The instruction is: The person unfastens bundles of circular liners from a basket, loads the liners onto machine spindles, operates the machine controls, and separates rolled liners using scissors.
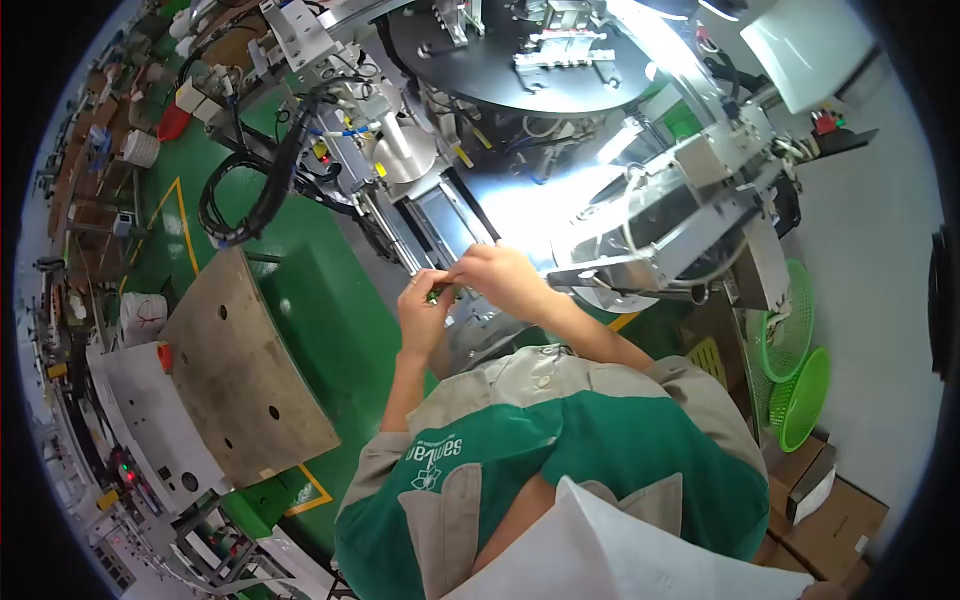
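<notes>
Just in front of my body, my left hand (422, 305) and my right hand (498, 278) meet, with their fingertips together. The fingers of both are closed in a pinch. A small green bit (433, 296) shows at my left fingers, too small to name. Whatever lies between the right fingertips is hidden. Directly beyond the hands runs a metal rail track (440, 225) of a machine, brightly lit on its right side.
A round dark turntable (500, 65) with metal fixtures stands ahead. Black cable loops (240, 200) hang at left above a tan board with holes (250, 370). On the right are a metal machine frame (690, 240), green baskets (800, 400) and cardboard boxes (835, 525).
</notes>
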Motion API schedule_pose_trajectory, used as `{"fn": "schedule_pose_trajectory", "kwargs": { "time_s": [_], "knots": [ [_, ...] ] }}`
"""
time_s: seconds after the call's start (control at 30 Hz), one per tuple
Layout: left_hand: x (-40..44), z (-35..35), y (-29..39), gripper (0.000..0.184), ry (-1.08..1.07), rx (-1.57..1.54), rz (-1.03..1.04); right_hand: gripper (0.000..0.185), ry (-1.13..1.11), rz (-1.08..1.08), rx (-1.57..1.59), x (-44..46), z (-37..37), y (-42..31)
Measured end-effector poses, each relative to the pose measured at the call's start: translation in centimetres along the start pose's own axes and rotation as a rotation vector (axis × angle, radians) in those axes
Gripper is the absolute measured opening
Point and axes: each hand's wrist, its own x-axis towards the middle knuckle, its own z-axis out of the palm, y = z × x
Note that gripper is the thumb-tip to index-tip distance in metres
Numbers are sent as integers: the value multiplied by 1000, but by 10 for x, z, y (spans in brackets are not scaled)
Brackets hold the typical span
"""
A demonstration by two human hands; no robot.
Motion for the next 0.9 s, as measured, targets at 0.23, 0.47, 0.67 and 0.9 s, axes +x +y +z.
{"fn": "schedule_pose_trajectory", "kwargs": {
  "time_s": [0.23,0.47,0.67,0.9],
  "knots": [
    [45,2,-24,12,-22,-273,20,16,140,630,879,28,28,44],
    [89,11,-43,15,-139,-225,7,13,179,715,822,49,32,76],
    [112,23,-62,11,-143,-172,-167,19,411,581,283,61,25,70],
    [127,47,-77,6,-185,-592,-560,22,325,415,183,43,30,81]
  ]
}}
